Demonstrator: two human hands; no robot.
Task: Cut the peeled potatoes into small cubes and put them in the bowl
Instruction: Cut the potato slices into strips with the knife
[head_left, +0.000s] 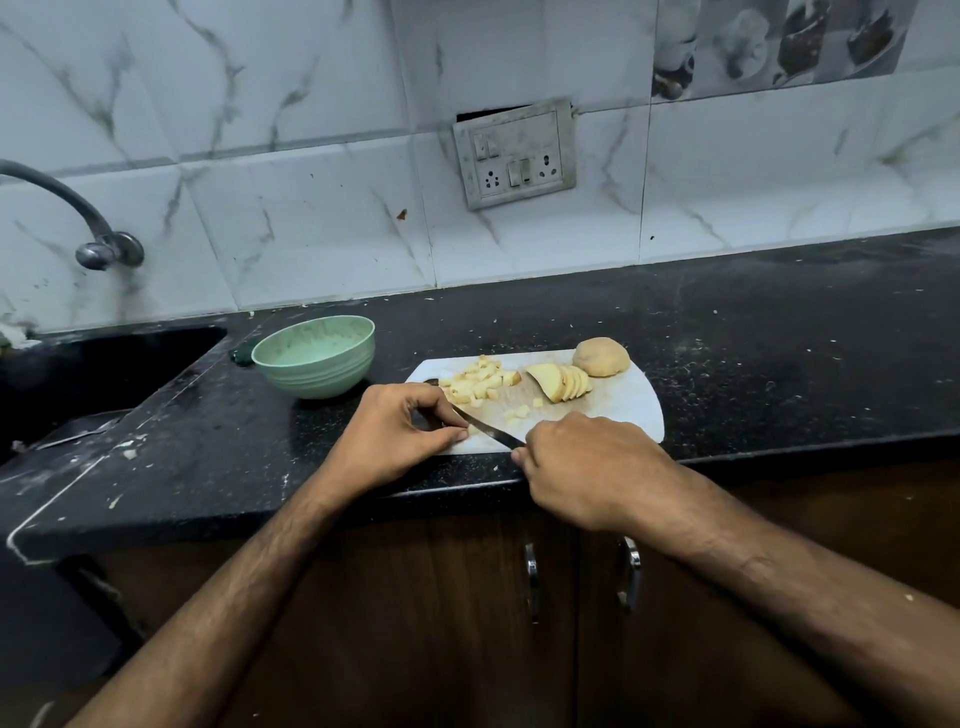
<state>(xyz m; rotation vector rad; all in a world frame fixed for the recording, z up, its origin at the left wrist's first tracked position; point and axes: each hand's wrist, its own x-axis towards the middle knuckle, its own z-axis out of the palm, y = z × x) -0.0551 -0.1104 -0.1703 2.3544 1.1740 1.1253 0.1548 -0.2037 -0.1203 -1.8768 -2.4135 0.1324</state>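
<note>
A white cutting board (618, 410) lies on the black counter. On it are a pile of small potato cubes (478, 384), a fanned row of potato slices (561, 382) and a whole peeled potato (601, 356) at the far right corner. My right hand (587, 467) grips the handle of a knife (491, 428), whose blade points left across the board's near edge. My left hand (400, 434) rests at the board's left end, fingertips pinching a small potato piece by the blade. A green bowl (314, 356) stands left of the board, with no cubes visible inside.
A dark sink (93, 384) with a curved tap (98, 244) lies at the left. A switch and socket panel (514, 156) is on the tiled wall. Wooden cabinet doors with metal handles (531, 582) are below the counter edge. Potato scraps speckle the counter.
</note>
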